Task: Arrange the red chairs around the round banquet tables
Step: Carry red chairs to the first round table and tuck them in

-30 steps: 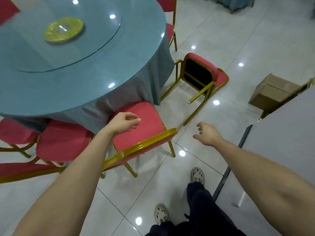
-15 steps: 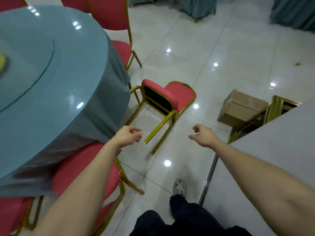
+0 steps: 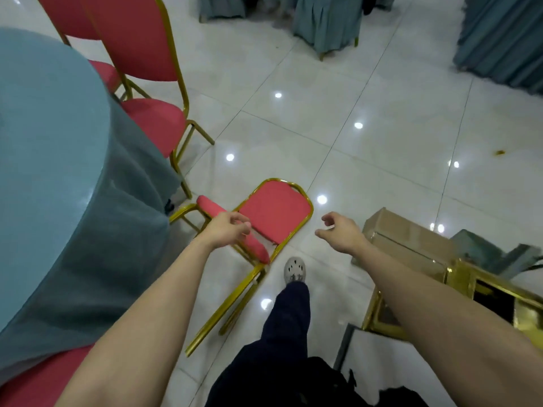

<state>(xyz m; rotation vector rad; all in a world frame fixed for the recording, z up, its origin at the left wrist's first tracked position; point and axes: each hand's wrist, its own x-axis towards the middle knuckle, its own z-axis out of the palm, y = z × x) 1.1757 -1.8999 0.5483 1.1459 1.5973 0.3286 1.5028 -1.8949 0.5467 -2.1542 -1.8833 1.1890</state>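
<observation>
Righting the toppled red chair [image 3: 276,212] looks like the step in hand; it lies on the floor [image 3: 382,127] beneath the left grip [image 3: 227,230], just left of the right grip [image 3: 340,233]. Both grips hang loosely curled, holding nothing. The next move probably calls for clasping it and lifting it upright.

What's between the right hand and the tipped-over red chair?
Only bare floor tile: in the head view a gap of it separates the right hand from the tipped-over red chair.

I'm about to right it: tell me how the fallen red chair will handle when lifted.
The fallen red chair probably stays rigid: its gold tube frame looks continuous. Likely lightish, being thin tubing and slim padding. Its legs may skid on the glossy tiled floor.
</observation>
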